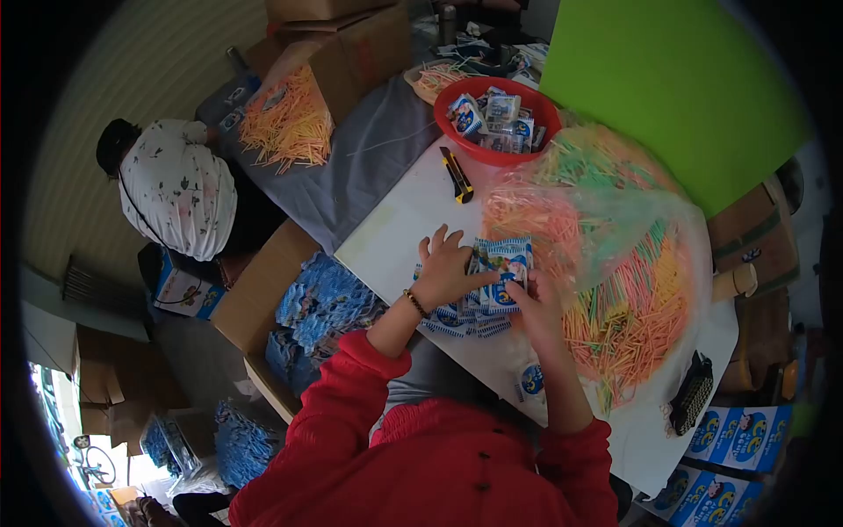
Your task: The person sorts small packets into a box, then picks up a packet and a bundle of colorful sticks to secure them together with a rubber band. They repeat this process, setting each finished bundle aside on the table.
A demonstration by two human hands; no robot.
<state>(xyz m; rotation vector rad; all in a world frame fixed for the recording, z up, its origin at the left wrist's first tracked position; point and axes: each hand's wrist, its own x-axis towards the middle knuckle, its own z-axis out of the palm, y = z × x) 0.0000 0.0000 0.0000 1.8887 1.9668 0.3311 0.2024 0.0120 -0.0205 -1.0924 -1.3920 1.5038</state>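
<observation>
Left hand [444, 265] spreads over the sachet stack [467, 320], right hand [536, 305] pinches a sachet [507, 262] (slippery film), so the stack may slide off the worktop's [395, 224] near edge.

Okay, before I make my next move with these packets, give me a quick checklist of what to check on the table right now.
1. Left hand steadying the packet stack: ok, it lies flat on top with the fingers spread.
2. Right hand gripping a packet: cannot tell; it touches the stack's right side.
3. Straws within reach: ok, their plastic bag lies right beside the right hand.
4. Utility knife blade retracted: cannot tell; it lies on the table, apart from both hands.
5. Red bowl has room: ok, it seems only part filled.
</observation>
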